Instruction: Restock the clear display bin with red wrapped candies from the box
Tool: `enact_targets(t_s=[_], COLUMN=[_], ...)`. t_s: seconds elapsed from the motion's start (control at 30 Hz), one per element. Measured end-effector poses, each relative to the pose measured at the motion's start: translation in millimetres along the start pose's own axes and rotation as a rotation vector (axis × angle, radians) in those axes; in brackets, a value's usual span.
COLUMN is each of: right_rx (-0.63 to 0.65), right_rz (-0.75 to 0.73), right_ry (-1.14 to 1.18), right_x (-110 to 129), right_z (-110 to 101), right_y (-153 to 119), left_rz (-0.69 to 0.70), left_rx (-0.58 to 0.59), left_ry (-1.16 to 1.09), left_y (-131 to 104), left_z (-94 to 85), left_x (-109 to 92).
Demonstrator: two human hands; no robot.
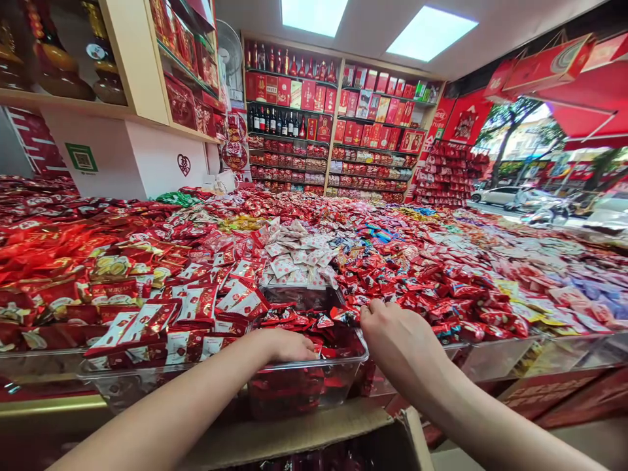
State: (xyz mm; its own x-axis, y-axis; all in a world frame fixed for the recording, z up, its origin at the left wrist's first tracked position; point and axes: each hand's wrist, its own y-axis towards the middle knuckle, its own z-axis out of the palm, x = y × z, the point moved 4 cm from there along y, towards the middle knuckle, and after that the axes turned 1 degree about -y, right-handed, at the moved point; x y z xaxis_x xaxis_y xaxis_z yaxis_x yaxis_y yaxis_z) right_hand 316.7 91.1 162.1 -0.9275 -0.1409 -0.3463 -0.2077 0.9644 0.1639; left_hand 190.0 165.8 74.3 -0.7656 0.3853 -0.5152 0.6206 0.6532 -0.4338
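Note:
Red-wrapped candies (289, 318) lie in a clear plastic bin (308, 362) at the front of the display. My left hand (289, 345) reaches over the bin's front wall, its fingers down among the candies; what they hold, if anything, is hidden. To the right, my right hand (387, 324) is at the bin's right edge with its fingers curled together, beside a small red packet. Whether it grips that packet or the rim is not clear. White-and-red packets (196, 304) fill the space left of the bin, and white packets (299, 252) are heaped behind it.
An open cardboard box (294, 435) with dark red packets inside stands below the bin. Heaps of wrapped sweets (441, 275) spread across the display. Shelves of bottles and boxes (294, 98) line the back wall. A street with a parked car (498, 195) shows at right.

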Motion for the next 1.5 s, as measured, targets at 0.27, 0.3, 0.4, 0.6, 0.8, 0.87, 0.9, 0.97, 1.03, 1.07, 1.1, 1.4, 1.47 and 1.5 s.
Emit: enact_targets(t_s=[0.27, 0.3, 0.4, 0.6, 0.8, 0.87, 0.9, 0.97, 1.03, 1.07, 1.1, 1.4, 1.47, 1.5], right_rx=[-0.103, -0.115, -0.157, -0.183, -0.259, -0.304, -0.326, -0.364, -0.403, -0.425, -0.454, -0.51, -0.397, -0.337], right_rz=[-0.043, -0.047, -0.05, -0.071, -0.108, -0.131, -0.143, -0.168, -0.186, -0.198, -0.216, -0.298, -0.239, -0.199], right_ry=[0.087, 0.094, 0.102, 0.041, -0.037, -0.076, -0.094, -0.121, -0.132, -0.129, -0.12, 0.33, 0.582, 0.694], right_x=[8, 9, 11, 11, 14, 17, 18, 22, 25, 27, 28, 7, -12, -21], right_z=[5, 6, 7, 9, 8, 7, 6, 4, 1, -1, -3, 1, 2, 1], right_y=[8, 9, 9, 5, -3, -7, -10, -13, -17, -18, -20, -27, -18, -12], left_rz=[-0.04, -0.04, -0.045, -0.044, 0.029, 0.039, 0.044, 0.062, 0.083, 0.087, 0.086, 0.181, 0.22, 0.235], left_rx=[0.097, 0.093, 0.052, -0.139, -0.301, -0.317, -0.333, -0.376, -0.404, -0.407, -0.405, -0.396, -0.423, -0.438], left_ry=[0.141, 0.149, 0.151, 0.006, -0.525, -0.682, -0.731, -0.774, -0.785, -0.794, -0.808, -0.513, -0.316, -0.219], left_y=[-4, -6, -9, -5, -27, -39, -45, -55, -63, -67, -70, -94, -94, -92], left_z=[1.9, 1.6, 0.3, -9.0, -16.9, -15.2, -14.5, -13.6, -12.8, -12.1, -11.2, -24.1, -33.1, -37.3], left_x=[-3, -4, -4, -1, -21, -25, -26, -27, -27, -27, -27, -34, -37, -38])
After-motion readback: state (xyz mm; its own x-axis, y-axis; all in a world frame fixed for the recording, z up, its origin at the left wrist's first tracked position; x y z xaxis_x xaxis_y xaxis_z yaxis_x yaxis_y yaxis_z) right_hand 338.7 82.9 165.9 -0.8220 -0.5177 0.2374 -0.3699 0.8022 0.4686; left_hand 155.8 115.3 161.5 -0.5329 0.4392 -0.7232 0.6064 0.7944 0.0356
